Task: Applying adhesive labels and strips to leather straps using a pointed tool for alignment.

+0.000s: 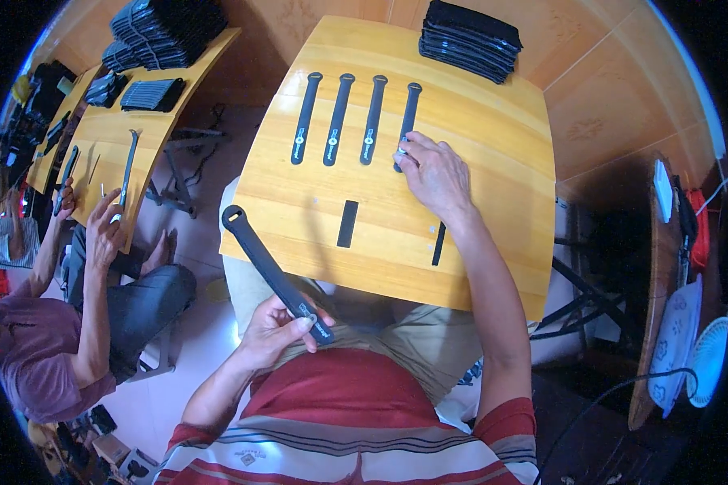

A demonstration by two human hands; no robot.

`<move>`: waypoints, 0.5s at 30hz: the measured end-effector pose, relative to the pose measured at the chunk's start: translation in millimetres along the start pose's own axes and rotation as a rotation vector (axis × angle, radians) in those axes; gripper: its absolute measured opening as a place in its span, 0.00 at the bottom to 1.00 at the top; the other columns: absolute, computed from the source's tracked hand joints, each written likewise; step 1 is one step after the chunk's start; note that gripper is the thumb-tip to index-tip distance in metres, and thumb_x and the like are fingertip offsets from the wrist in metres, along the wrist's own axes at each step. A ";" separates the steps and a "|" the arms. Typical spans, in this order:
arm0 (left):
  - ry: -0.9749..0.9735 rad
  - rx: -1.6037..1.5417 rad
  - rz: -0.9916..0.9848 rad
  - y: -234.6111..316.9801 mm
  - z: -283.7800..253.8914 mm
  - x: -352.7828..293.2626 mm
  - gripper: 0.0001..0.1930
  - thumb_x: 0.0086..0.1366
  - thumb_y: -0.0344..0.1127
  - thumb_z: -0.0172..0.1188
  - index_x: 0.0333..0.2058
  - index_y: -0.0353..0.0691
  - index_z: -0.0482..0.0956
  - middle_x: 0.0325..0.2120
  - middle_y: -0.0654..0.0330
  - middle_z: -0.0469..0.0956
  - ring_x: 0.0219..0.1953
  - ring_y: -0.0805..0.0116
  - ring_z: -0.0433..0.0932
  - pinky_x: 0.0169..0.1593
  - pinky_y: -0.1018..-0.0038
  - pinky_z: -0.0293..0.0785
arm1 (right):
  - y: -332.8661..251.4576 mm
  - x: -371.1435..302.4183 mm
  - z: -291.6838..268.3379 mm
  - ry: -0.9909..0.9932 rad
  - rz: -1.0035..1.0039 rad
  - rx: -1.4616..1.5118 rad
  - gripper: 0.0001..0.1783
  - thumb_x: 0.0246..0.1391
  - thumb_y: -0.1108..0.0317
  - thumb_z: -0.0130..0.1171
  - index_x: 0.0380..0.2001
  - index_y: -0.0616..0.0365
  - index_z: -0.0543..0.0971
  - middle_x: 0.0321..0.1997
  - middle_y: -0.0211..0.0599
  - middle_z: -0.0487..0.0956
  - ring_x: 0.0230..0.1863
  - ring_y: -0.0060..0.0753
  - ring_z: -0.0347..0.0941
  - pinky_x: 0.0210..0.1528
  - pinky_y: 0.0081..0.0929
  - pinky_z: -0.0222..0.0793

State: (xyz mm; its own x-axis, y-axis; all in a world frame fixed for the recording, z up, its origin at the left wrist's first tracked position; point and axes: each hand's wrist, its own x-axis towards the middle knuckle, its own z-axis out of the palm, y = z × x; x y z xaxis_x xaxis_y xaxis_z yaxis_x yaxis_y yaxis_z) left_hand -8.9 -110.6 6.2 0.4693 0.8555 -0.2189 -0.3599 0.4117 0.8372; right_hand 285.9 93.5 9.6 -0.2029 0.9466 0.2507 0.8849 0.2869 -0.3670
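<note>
My left hand (273,331) pinches the lower end of a flat black strap (267,260), thumb on top. This strap slants up and to the left above my lap, and its far rounded end has a slot. Over the table my right hand (438,174) has its thumb and fingers on the near end of another black strap (410,111), partly covering it. Left of that one, three similar straps (337,121) lie side by side, slotted ends away from me, each with a pale print. Closer to me are a short black rectangular piece (348,224) and a narrow black strip (438,245).
A stack of black pieces (471,44) stands at the far right of the wooden table (493,162). At left, another person (52,331) handles similar strips at a second table (158,121) bearing dark bundles (166,32). A cable (615,384) hangs at the right.
</note>
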 end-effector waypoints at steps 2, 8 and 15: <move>0.011 -0.023 -0.017 1.3 3.1 2.4 0.14 0.71 0.33 0.57 0.53 0.36 0.71 0.43 0.48 0.81 0.36 0.69 0.83 0.37 0.76 0.84 | -0.3 -4.8 -2.7 0.030 -0.023 0.030 0.17 0.60 0.58 0.58 0.46 0.58 0.83 0.57 0.40 0.79 0.50 0.50 0.77 0.55 0.43 0.73; 0.028 -0.026 -0.001 8.3 4.8 10.3 0.19 0.69 0.27 0.58 0.57 0.35 0.70 0.50 0.48 0.78 0.41 0.66 0.83 0.44 0.72 0.84 | -21.5 -36.4 -21.7 0.057 -0.054 0.281 0.16 0.63 0.64 0.54 0.46 0.64 0.81 0.49 0.51 0.80 0.51 0.54 0.76 0.53 0.44 0.71; 0.137 0.039 0.025 20.2 4.9 29.2 0.18 0.66 0.22 0.60 0.54 0.34 0.71 0.51 0.50 0.78 0.43 0.66 0.83 0.46 0.72 0.84 | -75.6 -111.3 -37.8 -0.190 0.117 0.559 0.13 0.63 0.71 0.57 0.47 0.65 0.81 0.41 0.52 0.83 0.41 0.42 0.82 0.45 0.31 0.76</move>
State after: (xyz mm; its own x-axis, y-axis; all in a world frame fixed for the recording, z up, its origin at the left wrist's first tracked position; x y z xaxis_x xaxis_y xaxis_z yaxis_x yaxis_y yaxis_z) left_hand 1.6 -78.8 19.1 0.3448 0.9014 -0.2620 -0.3375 0.3795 0.8615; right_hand 257.4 -39.1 43.3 -0.2347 0.9714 0.0348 0.5620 0.1648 -0.8106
